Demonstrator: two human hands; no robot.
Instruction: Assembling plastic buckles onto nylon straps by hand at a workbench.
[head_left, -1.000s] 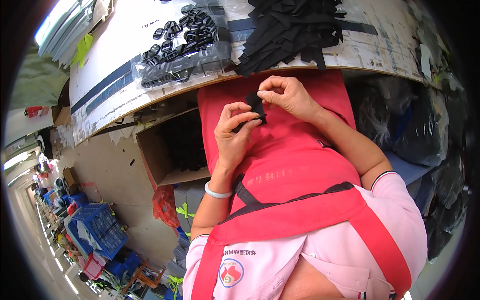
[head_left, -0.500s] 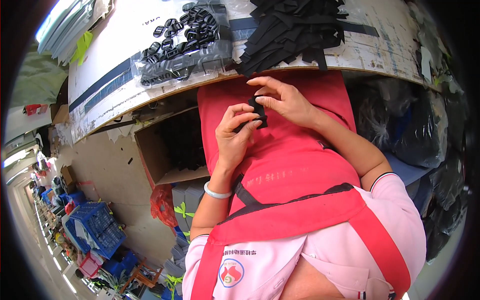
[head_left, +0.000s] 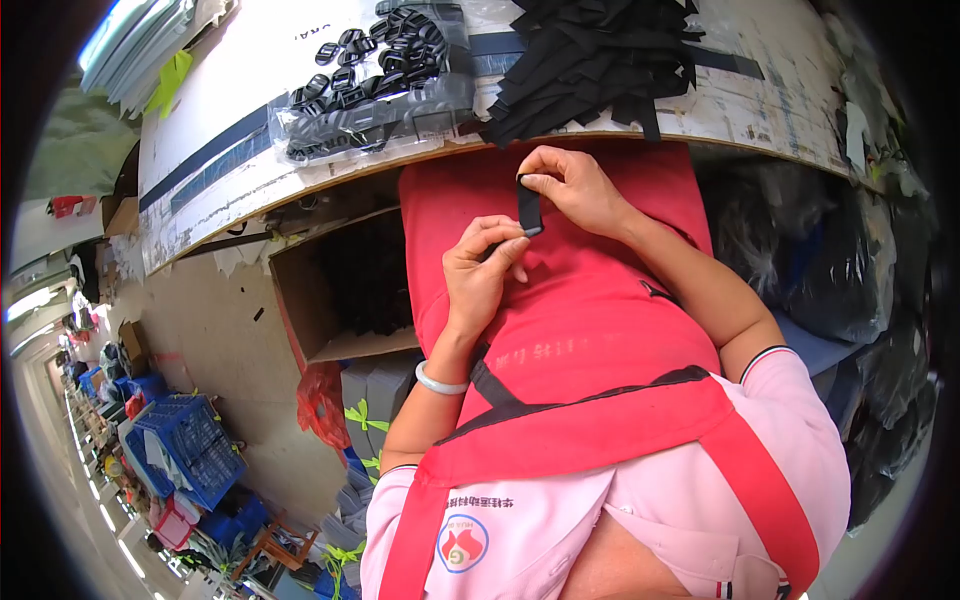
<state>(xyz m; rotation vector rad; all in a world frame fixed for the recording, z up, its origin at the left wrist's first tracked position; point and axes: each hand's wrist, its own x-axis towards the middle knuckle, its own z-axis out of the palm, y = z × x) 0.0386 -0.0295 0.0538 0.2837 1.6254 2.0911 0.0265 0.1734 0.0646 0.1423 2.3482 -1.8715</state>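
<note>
A short black webbing strap is stretched between my two hands above the red apron. My right hand pinches its far end between thumb and fingers. At the near end, my left hand is closed on a small dark buckle, mostly hidden by the fingertips. Just beyond, on the table, lies a clear plastic bag with many black plastic buckles in and around it. A heap of cut black straps sits beside it to the right.
The table edge runs across in front of me. Under it at left stands an open cardboard box with dark contents. Plastic-wrapped dark bundles crowd the right. A blue crate stands on the floor at far left.
My right hand has moved slightly up and away from my left, drawing the strap out straight. Earlier the strap was bunched between the fingers of both hands.
</note>
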